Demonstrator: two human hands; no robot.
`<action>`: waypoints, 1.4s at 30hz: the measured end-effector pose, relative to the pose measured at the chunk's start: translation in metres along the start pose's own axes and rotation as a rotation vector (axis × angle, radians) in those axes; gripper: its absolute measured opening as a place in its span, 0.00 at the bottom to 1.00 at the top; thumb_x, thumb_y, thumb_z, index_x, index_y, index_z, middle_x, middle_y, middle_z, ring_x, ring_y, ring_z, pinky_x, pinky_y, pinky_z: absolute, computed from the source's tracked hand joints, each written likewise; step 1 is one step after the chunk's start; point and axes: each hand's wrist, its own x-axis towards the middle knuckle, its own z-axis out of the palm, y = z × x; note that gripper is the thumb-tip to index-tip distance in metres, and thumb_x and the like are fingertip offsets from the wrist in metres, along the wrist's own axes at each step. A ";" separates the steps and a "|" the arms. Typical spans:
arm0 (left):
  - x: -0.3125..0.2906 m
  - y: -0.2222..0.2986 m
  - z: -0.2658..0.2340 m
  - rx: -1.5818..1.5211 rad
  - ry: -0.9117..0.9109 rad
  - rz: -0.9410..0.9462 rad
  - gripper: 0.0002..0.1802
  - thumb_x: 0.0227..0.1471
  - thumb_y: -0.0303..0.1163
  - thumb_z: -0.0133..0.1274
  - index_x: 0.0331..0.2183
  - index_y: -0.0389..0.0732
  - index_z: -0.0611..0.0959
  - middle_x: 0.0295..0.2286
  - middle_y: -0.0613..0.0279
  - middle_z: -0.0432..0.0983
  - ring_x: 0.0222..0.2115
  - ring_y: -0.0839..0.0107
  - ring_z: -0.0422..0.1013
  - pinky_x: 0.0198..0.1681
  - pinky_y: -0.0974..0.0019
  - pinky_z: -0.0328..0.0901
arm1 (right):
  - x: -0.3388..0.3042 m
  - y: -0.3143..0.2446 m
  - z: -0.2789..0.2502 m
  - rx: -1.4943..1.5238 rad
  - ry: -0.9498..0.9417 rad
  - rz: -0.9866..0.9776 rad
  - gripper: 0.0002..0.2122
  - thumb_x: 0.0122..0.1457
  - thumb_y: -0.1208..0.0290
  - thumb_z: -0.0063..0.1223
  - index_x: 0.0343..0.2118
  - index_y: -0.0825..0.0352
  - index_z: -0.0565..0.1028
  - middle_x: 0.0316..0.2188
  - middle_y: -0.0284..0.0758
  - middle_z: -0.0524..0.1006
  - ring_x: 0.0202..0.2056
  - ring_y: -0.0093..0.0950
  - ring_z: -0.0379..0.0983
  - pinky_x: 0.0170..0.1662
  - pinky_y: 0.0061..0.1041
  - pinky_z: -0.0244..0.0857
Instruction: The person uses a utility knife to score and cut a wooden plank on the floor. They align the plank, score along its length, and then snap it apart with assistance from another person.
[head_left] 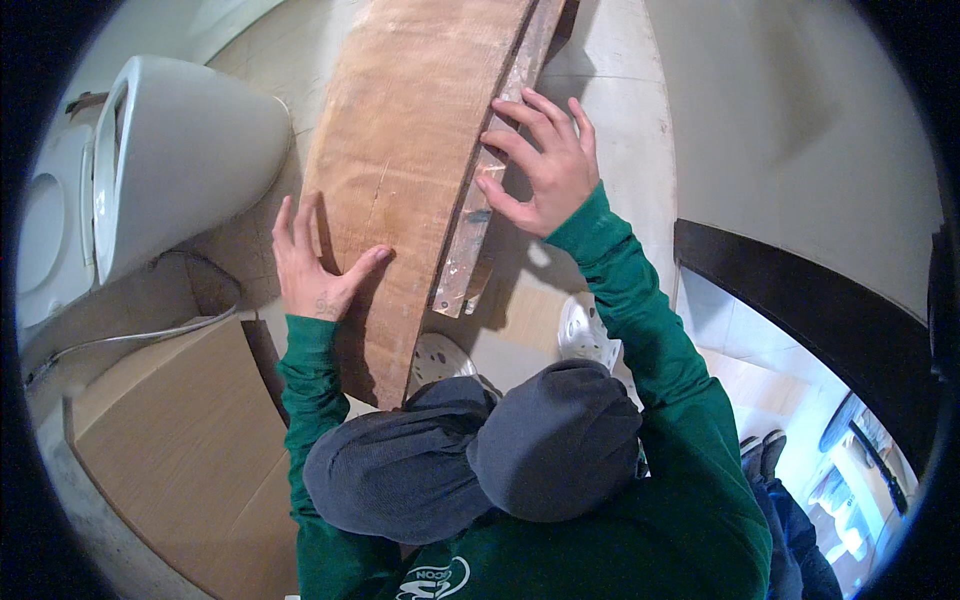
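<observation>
You look down on a long, reddish-brown wooden board [400, 180] running away from you between your bare hands, its near end by your knees [555, 440], which are clad in grey. Your left grip [336, 240] is spread at the board's left edge, thumb reaching over the top face; whether it presses there, you cannot tell. Your right grip [494, 145] is also spread, fingers bent, fingertips at a narrow, paint-spattered wooden strip [463, 258] along the board's right edge. Green sleeves [640, 280] cover your arms. White perforated clogs [590, 332] show beyond your knees. To the left stands a white toilet [200, 150], with a thin hose [140, 340] below it and a light brown panel [180, 430] nearer you. At lower right, another person's dark-clad legs [790, 530] are partly visible.
</observation>
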 end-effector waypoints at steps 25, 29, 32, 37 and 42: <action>0.014 0.010 -0.013 0.025 -0.066 0.069 0.52 0.25 0.66 0.61 0.51 0.48 0.70 0.56 0.37 0.46 0.56 0.41 0.47 0.57 0.43 0.46 | 0.011 -0.011 -0.005 -0.060 -0.041 -0.011 0.25 0.40 0.58 0.60 0.43 0.61 0.70 0.48 0.38 0.66 0.53 0.39 0.59 0.57 0.48 0.43; 0.014 0.037 -0.009 0.069 -0.016 0.111 0.61 0.19 0.68 0.62 0.55 0.50 0.63 0.58 0.40 0.40 0.58 0.40 0.41 0.55 0.35 0.42 | 0.015 -0.010 -0.006 0.036 -0.009 0.089 0.40 0.37 0.47 0.61 0.52 0.64 0.59 0.55 0.41 0.59 0.57 0.40 0.53 0.58 0.50 0.39; 0.010 0.052 -0.002 0.089 -0.068 0.128 0.64 0.18 0.68 0.62 0.58 0.53 0.59 0.59 0.42 0.37 0.59 0.38 0.37 0.54 0.30 0.39 | 0.016 -0.006 -0.008 0.002 -0.036 0.111 0.43 0.36 0.45 0.61 0.54 0.64 0.58 0.57 0.43 0.56 0.59 0.40 0.50 0.58 0.51 0.39; 0.007 0.056 0.001 0.123 -0.146 0.057 0.65 0.18 0.68 0.62 0.59 0.57 0.55 0.59 0.42 0.37 0.58 0.34 0.35 0.53 0.28 0.38 | 0.018 -0.004 -0.010 -0.099 -0.086 0.090 0.46 0.34 0.41 0.60 0.54 0.64 0.57 0.57 0.42 0.55 0.60 0.38 0.47 0.58 0.50 0.39; 0.004 0.054 0.005 0.160 -0.164 0.068 0.65 0.19 0.67 0.61 0.60 0.58 0.52 0.59 0.42 0.37 0.58 0.34 0.35 0.52 0.27 0.38 | 0.020 -0.002 -0.007 -0.128 -0.067 0.091 0.42 0.34 0.44 0.59 0.52 0.65 0.61 0.57 0.41 0.55 0.60 0.38 0.47 0.58 0.50 0.39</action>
